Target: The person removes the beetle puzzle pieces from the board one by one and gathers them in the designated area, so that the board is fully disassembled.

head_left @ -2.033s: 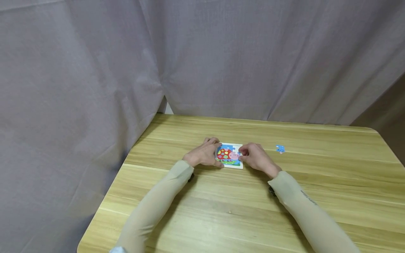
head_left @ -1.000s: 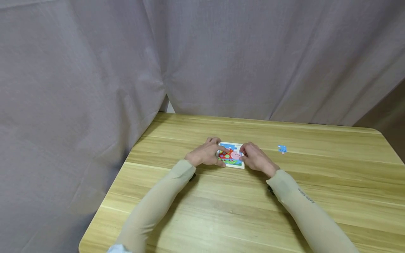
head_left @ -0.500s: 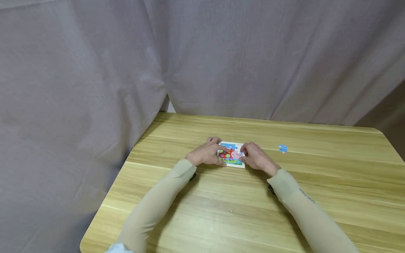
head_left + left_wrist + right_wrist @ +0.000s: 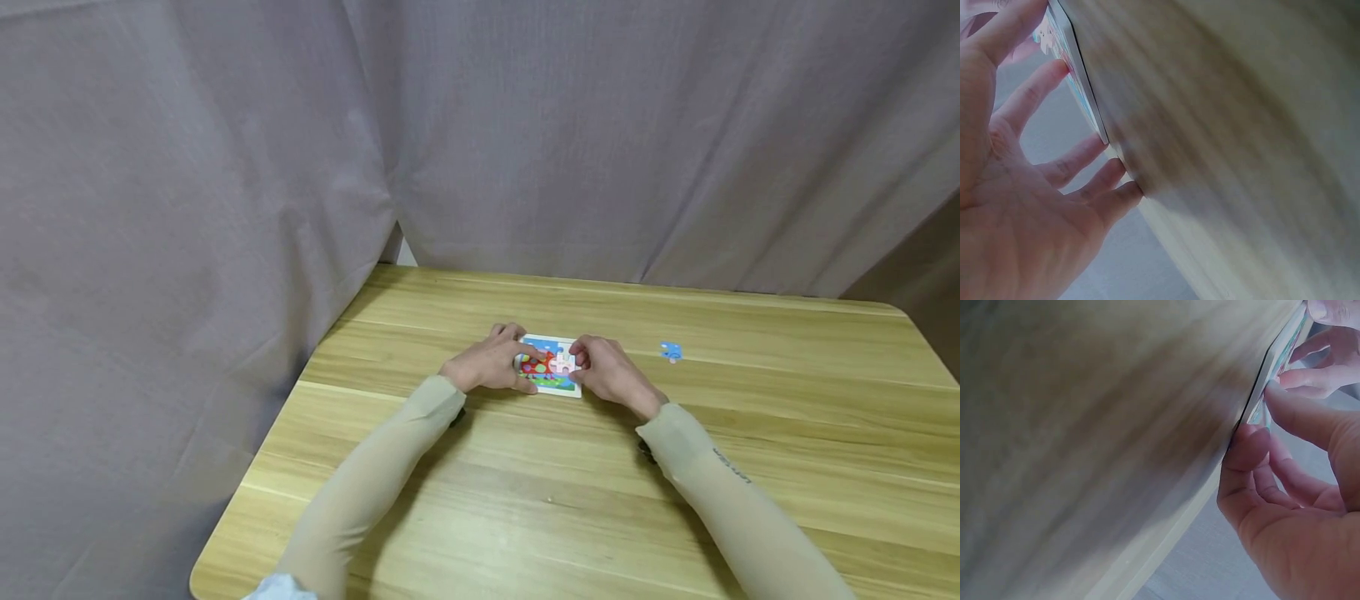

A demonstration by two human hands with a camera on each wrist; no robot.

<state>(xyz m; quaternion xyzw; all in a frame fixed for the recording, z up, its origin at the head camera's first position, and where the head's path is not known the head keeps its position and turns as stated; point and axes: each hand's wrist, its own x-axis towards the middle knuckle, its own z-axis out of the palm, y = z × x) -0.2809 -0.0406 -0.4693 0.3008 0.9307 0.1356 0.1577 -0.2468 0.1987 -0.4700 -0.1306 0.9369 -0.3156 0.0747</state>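
Observation:
In the head view a small jigsaw puzzle in a white frame lies flat on the table, showing a red spotted ladybird body and a pink face. My left hand holds its left side, thumb at the near edge and fingers toward the far edge. The left index finger presses on the picture. At the right edge my right hand pinches a puzzle piece between thumb and bent index finger. That piece looks pale and tilted; the fingers partly cover it. White backing shows at the upper right.
A loose blue puzzle piece lies on the wooden table, right of the right hand. Grey curtains hang behind the table and along its left side.
The pink face area has turned pale and whitish beside the right fingers, its piece now tilted. Earlier, the left index finger moved onto the picture. Both hands have otherwise barely shifted.

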